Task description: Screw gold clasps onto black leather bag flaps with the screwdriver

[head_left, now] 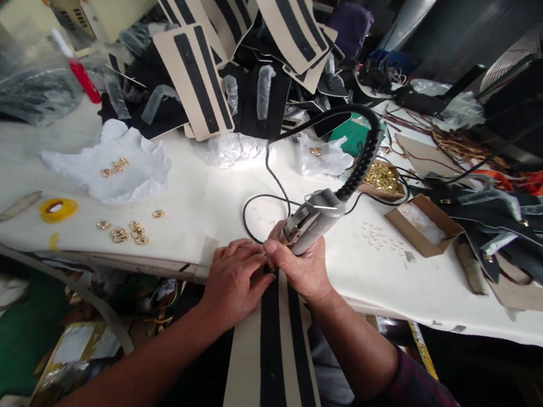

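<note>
The panel lies at the table's near edge, its near end over the person's lap and its far end under both hands. The right hand is wrapped around a metal tool, thumb reaching forward to the panel's far end. The left hand rests there too, fingers close together and thumb slightly apart; whether they pinch anything cannot be told.

With so much of it beyond the table, the panel could tip or slide if the left hand eased off. The two thumbs sit near the tool's nose, so a slip might catch a fingertip. The hose arches to the far right and could tug the tool askew, or its thin cable snag. A careless left elbow might scatter the loose clasps.
</note>
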### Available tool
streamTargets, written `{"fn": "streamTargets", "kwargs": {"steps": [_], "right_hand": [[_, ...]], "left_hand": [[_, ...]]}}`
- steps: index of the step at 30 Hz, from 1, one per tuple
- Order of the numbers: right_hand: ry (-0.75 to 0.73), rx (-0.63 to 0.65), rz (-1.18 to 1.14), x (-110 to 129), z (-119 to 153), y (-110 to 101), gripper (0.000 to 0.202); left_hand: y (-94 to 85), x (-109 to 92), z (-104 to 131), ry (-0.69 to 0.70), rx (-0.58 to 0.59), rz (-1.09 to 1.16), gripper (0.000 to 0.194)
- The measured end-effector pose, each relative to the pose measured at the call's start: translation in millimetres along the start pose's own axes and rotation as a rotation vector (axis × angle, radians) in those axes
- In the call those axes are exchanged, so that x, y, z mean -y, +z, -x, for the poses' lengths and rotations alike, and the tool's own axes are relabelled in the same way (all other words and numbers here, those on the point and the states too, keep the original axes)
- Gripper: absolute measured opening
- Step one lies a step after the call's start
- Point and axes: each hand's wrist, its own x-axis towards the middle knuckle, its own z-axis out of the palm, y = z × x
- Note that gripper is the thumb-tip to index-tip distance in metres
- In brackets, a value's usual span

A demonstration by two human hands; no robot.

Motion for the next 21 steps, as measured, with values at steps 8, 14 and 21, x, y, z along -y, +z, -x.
{"fn": "streamTargets", "kwargs": {"steps": [8,14,21], "right_hand": [[0.012,0.049,-0.063,2.0,-2.0,-0.5,0.042],[-0.084,-0.030,-0.028,26.5,-18.8,-12.7,0.041],[-0.047,0.087,1.028,8.3,-53.2,-57.1,0.046]], "left_hand": [[-2.1,-1.3,-0.9,0.002,0.004,0.002,0.022],[-3.8,-2.5,-1.6,0.007,0.017,-0.019,0.020],[-5.6,-5.9,-4.5,-0.016,0.017,-0.014,0.015]]}}
